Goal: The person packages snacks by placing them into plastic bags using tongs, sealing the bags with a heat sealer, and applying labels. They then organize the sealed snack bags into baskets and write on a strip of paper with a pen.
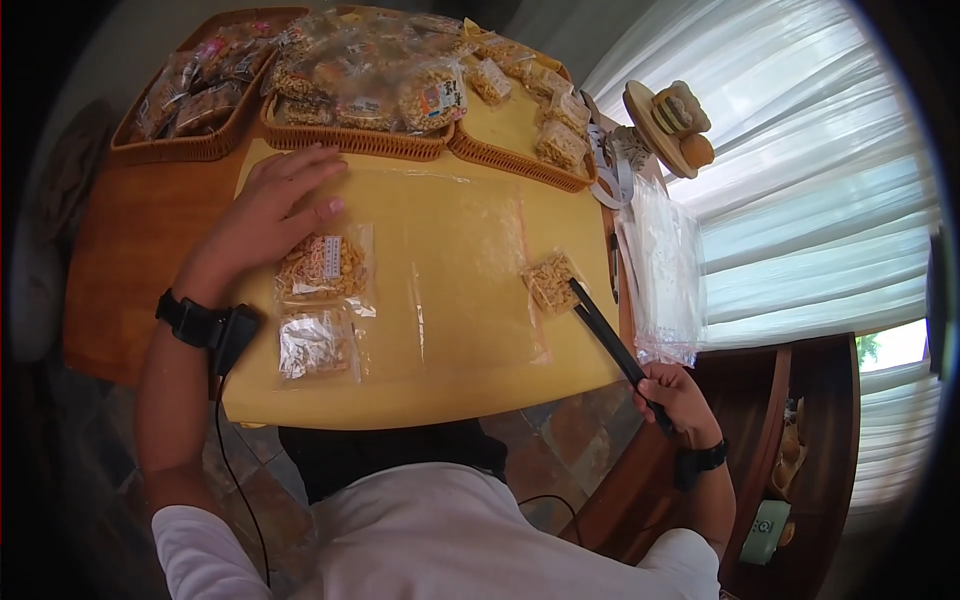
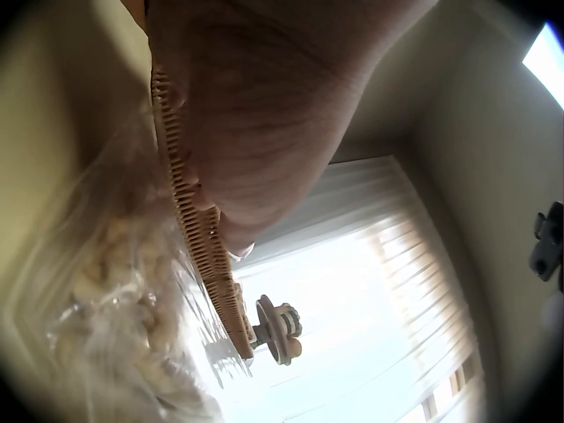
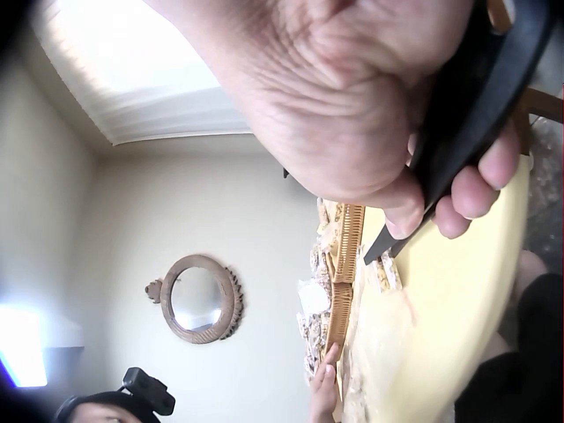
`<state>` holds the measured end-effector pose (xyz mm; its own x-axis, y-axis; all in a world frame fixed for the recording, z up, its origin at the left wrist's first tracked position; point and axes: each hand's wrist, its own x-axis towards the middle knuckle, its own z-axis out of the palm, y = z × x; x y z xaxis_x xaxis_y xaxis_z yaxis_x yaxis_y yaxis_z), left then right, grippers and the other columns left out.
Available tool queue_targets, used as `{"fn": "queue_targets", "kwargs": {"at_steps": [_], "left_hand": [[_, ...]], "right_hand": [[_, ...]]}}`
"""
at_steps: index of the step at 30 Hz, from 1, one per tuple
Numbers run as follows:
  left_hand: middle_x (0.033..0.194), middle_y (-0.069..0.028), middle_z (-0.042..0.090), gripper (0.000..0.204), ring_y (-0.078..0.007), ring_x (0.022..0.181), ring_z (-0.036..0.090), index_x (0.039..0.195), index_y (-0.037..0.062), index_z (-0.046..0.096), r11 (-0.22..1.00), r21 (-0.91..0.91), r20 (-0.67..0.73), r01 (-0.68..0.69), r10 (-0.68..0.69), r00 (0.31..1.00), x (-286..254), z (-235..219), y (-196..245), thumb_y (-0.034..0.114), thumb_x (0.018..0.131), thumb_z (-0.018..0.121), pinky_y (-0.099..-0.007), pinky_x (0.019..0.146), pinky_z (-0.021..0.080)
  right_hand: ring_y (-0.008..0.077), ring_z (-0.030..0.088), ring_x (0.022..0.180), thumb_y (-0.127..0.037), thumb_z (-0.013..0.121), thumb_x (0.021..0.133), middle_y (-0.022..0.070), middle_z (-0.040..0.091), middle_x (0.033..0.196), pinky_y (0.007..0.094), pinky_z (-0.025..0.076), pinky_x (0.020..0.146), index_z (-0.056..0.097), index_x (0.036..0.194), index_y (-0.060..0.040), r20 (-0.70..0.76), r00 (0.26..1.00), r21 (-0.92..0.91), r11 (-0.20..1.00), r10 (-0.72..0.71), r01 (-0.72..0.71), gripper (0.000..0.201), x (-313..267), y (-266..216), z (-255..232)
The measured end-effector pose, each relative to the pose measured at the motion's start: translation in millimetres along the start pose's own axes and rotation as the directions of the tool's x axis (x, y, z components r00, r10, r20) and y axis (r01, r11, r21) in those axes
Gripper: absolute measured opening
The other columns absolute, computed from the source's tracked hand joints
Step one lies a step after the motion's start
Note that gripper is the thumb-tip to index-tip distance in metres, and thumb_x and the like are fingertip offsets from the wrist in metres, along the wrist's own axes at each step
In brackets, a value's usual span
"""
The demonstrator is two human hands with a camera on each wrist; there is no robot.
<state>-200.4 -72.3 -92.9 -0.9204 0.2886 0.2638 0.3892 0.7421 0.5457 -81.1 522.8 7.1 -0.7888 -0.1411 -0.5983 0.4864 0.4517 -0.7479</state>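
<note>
The person's right hand (image 1: 680, 400) is wrapped around some black tongs (image 1: 615, 345), holding them near the back end. The tips of the tongs touch the edge of a small snack bag (image 1: 547, 282), but I can't tell if they pinch it. This little bag lies tilted on the right side of the yellow cover (image 1: 440, 395), by the edge of a big clear sheet (image 1: 465, 270). The sheet lies flat and shiny in the middle.

The left hand (image 1: 275, 210) is loose, with its fingers stretched out, and it grips nothing. It is over the far left part of the cover, close to the middle basket (image 1: 365, 145). I can't tell if its fingertips touch anything. Just below it is a nutty snack pack (image 1: 325, 268) with a white label. A shiny pale pack (image 1: 317, 343) lies right beside that one, nearer to the person.

Lots of wrapped snacks fill the middle basket. More sit in the left basket (image 1: 180, 150) and the right basket (image 1: 525, 165). By the white curtain (image 1: 800, 170), a pile of clear bags (image 1: 665, 270) rests at the table's right side.
</note>
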Motion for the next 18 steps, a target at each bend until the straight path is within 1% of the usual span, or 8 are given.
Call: {"fn": "queue_targets", "kwargs": {"at_steps": [6, 8, 9, 11, 12, 14, 16, 18], "left_hand": [[0.166, -0.014, 0.048, 0.058, -0.0395, 0.155, 0.038, 0.152, 0.0124, 0.061, 1.0, 0.02, 0.015, 0.019, -0.02, 1.0, -0.8, 2.5, -0.3, 0.044, 0.104, 0.067, -0.05, 0.129, 0.027], [0.168, -0.0116, 0.047, 0.062, -0.0352, 0.158, 0.037, 0.156, 0.0126, 0.057, 0.998, 0.062, 0.036, 0.022, -0.024, 0.999, -1.9, 3.2, 1.5, 0.038, 0.102, 0.072, -0.0486, 0.13, 0.025], [0.168, -0.0116, 0.047, 0.062, -0.0352, 0.158, 0.037, 0.156, 0.0126, 0.057, 0.997, 0.068, 0.032, 0.026, -0.028, 0.999, -1.4, 3.1, 1.5, 0.038, 0.102, 0.072, -0.0486, 0.13, 0.025], [0.169, -0.0134, 0.045, 0.069, -0.0355, 0.16, 0.034, 0.157, 0.0128, 0.055, 0.996, 0.087, 0.074, -0.02, 0.013, 0.997, -0.1, 2.2, 1.2, 0.044, 0.099, 0.074, -0.0506, 0.131, 0.024], [0.169, -0.0134, 0.045, 0.069, -0.0355, 0.16, 0.034, 0.157, 0.0128, 0.055, 0.995, 0.094, 0.069, -0.016, 0.01, 0.998, 0.0, 2.0, 1.1, 0.044, 0.099, 0.074, -0.0506, 0.131, 0.024], [0.169, -0.0158, 0.044, 0.074, -0.0357, 0.161, 0.032, 0.158, 0.0122, 0.054, 0.992, 0.106, 0.063, -0.061, 0.055, 0.996, 0.4, 1.4, 0.2, 0.049, 0.097, 0.075, -0.0526, 0.131, 0.022], [0.169, -0.0166, 0.043, 0.077, -0.0358, 0.161, 0.031, 0.159, 0.012, 0.054, 0.992, 0.108, 0.062, -0.063, 0.057, 0.996, 0.7, 3.0, -0.8, 0.051, 0.096, 0.076, -0.0532, 0.131, 0.021], [0.17, -0.0173, 0.042, 0.079, -0.0358, 0.161, 0.031, 0.159, 0.0118, 0.053, 0.992, 0.108, 0.061, -0.064, 0.058, 0.996, 0.7, 4.0, -0.2, 0.053, 0.095, 0.076, -0.0537, 0.131, 0.02]], "right_hand": [[0.0079, 0.059, 0.06, -0.02, 0.067, 0.109, 0.0014, 0.068, 0.077, 0.0237, 0.044, 0.056, 0.069, 0.104, -0.0023, 0.1, 0.995, -0.02, 1.0, -0.016, 0.018, 0.019, 9.9, -12.3, 12.7], [0.0077, 0.059, 0.06, -0.02, 0.067, 0.109, 0.0011, 0.068, 0.077, 0.0235, 0.045, 0.057, 0.069, 0.104, -0.0024, 0.132, 0.991, -0.022, 1.0, -0.019, 0.022, 0.019, 18.7, -16.7, 15.7], [0.0083, 0.059, 0.06, -0.022, 0.068, 0.108, 0.0019, 0.068, 0.077, 0.0237, 0.045, 0.056, 0.069, 0.104, -0.0019, 0.151, 0.988, -0.044, 0.999, -0.02, 0.027, 0.021, 25.4, -19.6, 18.1], [0.0089, 0.059, 0.06, -0.024, 0.069, 0.108, 0.0026, 0.068, 0.077, 0.024, 0.046, 0.056, 0.069, 0.104, -0.0014, 0.177, 0.984, -0.065, 0.997, -0.028, 0.04, 0.023, 41.1, -24.9, 23.6], [0.0089, 0.059, 0.06, -0.024, 0.068, 0.108, 0.0022, 0.067, 0.077, 0.0238, 0.045, 0.057, 0.069, 0.104, -0.0012, 0.208, 0.978, -0.052, 0.998, -0.027, 0.039, 0.023, 50.6, -28.0, 25.9], [0.0088, 0.059, 0.06, -0.024, 0.068, 0.108, 0.0018, 0.066, 0.077, 0.0236, 0.045, 0.057, 0.069, 0.104, -0.001, 0.245, 0.969, -0.045, 0.998, -0.034, 0.047, 0.023, 68.8, -36.4, 30.6], [0.0086, 0.058, 0.059, -0.025, 0.068, 0.108, 0.0016, 0.066, 0.077, 0.0234, 0.045, 0.057, 0.069, 0.105, -0.0012, 0.286, 0.957, -0.011, 0.999, -0.042, 0.047, 0.024, 85.8, -46.8, 35.4], [0.0086, 0.058, 0.059, -0.026, 0.069, 0.108, 0.0017, 0.066, 0.077, 0.0232, 0.044, 0.057, 0.069, 0.106, -0.0013, 0.311, 0.949, -0.026, 0.998, -0.053, 0.065, 0.025, 102.5, -59.2, 41.0]]}}
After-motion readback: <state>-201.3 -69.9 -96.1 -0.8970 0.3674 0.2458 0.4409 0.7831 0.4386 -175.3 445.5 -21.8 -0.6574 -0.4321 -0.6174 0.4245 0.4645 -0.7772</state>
